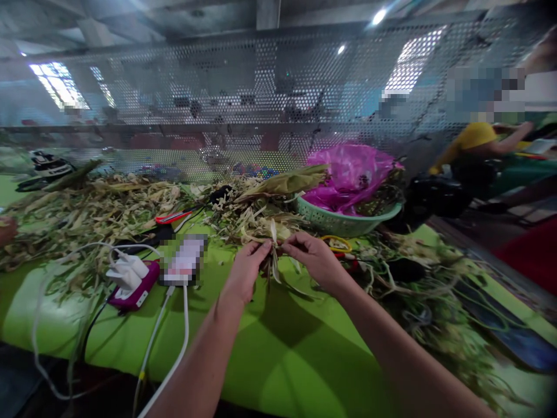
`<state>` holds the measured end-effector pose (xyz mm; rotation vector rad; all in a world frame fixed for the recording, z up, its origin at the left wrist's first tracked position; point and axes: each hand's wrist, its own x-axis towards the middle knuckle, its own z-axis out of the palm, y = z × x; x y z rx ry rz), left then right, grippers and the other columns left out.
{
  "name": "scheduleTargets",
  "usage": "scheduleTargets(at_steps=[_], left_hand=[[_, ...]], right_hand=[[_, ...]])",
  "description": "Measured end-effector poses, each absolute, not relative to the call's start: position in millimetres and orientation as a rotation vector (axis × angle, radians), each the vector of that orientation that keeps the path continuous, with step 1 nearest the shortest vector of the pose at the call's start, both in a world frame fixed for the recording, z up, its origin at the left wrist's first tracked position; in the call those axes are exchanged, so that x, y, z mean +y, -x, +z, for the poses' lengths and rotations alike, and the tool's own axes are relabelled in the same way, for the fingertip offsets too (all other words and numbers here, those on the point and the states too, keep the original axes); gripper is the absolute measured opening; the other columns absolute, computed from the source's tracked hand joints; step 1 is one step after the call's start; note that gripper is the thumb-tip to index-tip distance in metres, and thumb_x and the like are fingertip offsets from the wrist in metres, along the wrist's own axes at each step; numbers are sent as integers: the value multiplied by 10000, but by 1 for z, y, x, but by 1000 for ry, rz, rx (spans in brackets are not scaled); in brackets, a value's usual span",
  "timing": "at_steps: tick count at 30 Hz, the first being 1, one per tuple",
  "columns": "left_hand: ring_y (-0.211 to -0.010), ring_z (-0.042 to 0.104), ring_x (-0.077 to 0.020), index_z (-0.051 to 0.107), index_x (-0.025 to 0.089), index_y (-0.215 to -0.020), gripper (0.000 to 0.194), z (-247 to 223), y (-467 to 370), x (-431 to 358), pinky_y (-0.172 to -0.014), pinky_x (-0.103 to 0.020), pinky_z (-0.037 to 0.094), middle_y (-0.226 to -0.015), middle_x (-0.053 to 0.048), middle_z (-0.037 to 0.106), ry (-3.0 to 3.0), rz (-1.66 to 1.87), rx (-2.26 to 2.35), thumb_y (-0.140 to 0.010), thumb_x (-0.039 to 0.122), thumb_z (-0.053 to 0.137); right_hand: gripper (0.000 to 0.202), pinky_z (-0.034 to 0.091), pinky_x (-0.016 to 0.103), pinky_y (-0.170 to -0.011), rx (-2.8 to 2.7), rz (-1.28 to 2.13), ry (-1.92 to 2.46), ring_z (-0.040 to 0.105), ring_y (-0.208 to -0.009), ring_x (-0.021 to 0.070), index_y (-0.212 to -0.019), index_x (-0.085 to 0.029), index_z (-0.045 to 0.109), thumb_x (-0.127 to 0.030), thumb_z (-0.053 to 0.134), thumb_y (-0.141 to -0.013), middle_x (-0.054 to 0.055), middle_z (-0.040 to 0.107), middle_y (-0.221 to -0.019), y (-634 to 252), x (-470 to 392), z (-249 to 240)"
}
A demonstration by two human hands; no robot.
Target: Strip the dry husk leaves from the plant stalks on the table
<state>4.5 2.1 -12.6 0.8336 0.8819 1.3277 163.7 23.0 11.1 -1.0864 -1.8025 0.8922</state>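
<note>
Dim overall | glare: windows (58,85) at 10 and 2 o'clock, lamp (379,16) at 1 | soft shadows: table (300,371), 6 o'clock | edge smear/stretch: 4 o'clock

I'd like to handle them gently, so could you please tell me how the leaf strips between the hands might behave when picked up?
The leaf strips are probably light, since they look thin and narrow. They are likely floppy at the ends, as one long strip curves away over the green table. They may tear if tugged, looking rather papery.
</note>
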Motion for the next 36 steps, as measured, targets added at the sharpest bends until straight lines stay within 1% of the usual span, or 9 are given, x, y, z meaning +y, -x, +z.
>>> scheduleTargets(at_steps=[2, 6, 13, 17, 20, 22, 27, 31, 36], left_hand=[[-721, 592, -131, 697, 145, -843, 312, -14, -4, 2, -703, -259, 457, -770, -29, 680, -816, 1303, 914, -687, 410, 750], [-617, 554, -108, 645, 143, -758, 305, -12, -5, 0, -631, -248, 435, -677, 1, 630, -791, 1277, 903, -666, 408, 765], [-531, 496, -80, 638, 135, -712, 286, -11, -7, 0, -554, -222, 389, -581, 23, 565, -778, 1260, 898, -662, 385, 767], [-591, 537, -88, 668, 131, -764, 290, -11, -6, 0, -610, -222, 421, -663, -2, 623, -796, 1265, 883, -658, 378, 776], [-689, 575, -107, 699, 149, -854, 313, -9, -6, 0, -677, -229, 437, -795, -26, 678, -833, 1320, 870, -655, 377, 780], [-715, 582, -114, 708, 164, -868, 310, -8, -7, 0, -694, -231, 433, -820, -23, 690, -823, 1368, 881, -650, 371, 782], [-691, 564, -112, 704, 176, -895, 299, -13, -8, 2, -650, -230, 405, -828, -19, 690, -774, 1378, 896, -673, 368, 761], [-681, 548, -113, 697, 152, -864, 314, -16, -6, 2, -636, -240, 407, -840, -35, 680, -742, 1357, 870, -687, 408, 743], [-736, 552, -118, 696, 150, -861, 310, -11, -5, -1, -688, -239, 411, -833, -24, 667, -862, 1352, 897, -675, 391, 757]], right_hand=[[208, 404, 285, -664, -1755, 907, 1097, 515, -682, 160, -737, -195, 606, -389, 594, -813, 0, 565, -694, -164, 24, 11], [209, 365, 275, -634, -1782, 733, 1139, 468, -660, 152, -700, -199, 565, -373, 596, -810, -12, 519, -668, -167, 26, 9], [196, 380, 283, -655, -1885, 517, 1147, 498, -675, 160, -686, -201, 541, -322, 571, -837, 6, 537, -705, -172, 29, 9], [173, 399, 280, -670, -1914, 399, 1125, 527, -710, 170, -703, -195, 552, -282, 569, -851, 20, 544, -737, -174, 27, 12], [72, 406, 273, -659, -1886, 314, 1123, 514, -697, 155, -842, -189, 603, -260, 596, -840, 41, 561, -872, -175, 22, 18], [111, 401, 269, -636, -1844, 279, 1132, 495, -672, 143, -900, -191, 603, -282, 610, -837, 47, 554, -928, -173, 17, 21], [213, 384, 269, -629, -2016, 465, 1148, 529, -679, 159, -698, -195, 570, -338, 585, -855, 8, 562, -718, -160, 8, 20], [82, 406, 281, -676, -2015, 505, 1127, 556, -722, 168, -745, -192, 597, -241, 618, -807, 14, 610, -758, -154, 9, 14], [91, 425, 293, -714, -2015, 471, 1019, 566, -781, 181, -733, -188, 575, -205, 592, -820, 41, 601, -813, -155, 11, 15]])
